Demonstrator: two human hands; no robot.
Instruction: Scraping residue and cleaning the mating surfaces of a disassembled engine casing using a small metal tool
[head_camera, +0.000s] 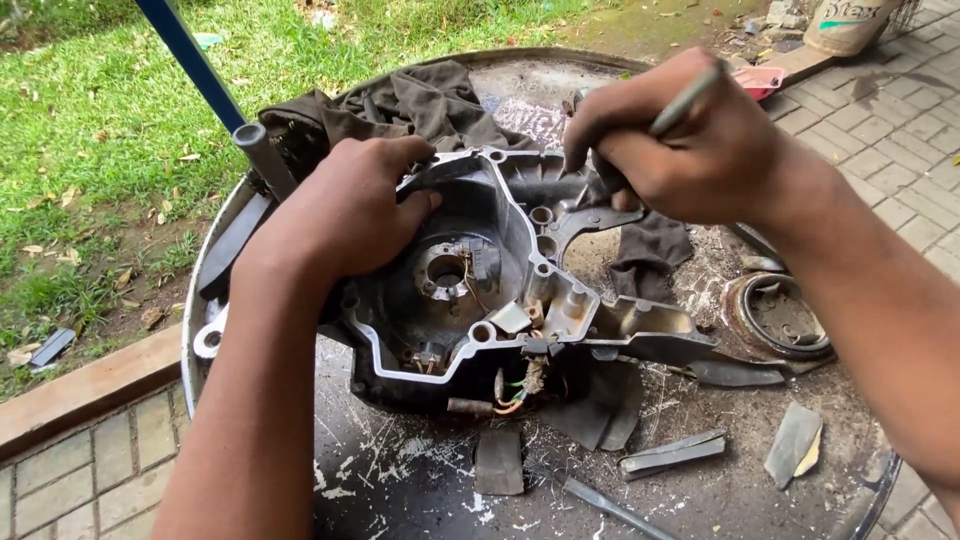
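Partly hidden, right hand (680, 140) clenches a thin tool (685, 100); left hand (350, 210) grasps the engine cover (480, 280).

Soft, even daylight is falling from above; shadows are lying faint and short under the metal engine cover (470, 270) and the scraps on the round table (700, 490); the grass (100, 120) is glowing bright green at upper left; focus is holding sharp at centre; straight lines are bending slightly toward the edges.
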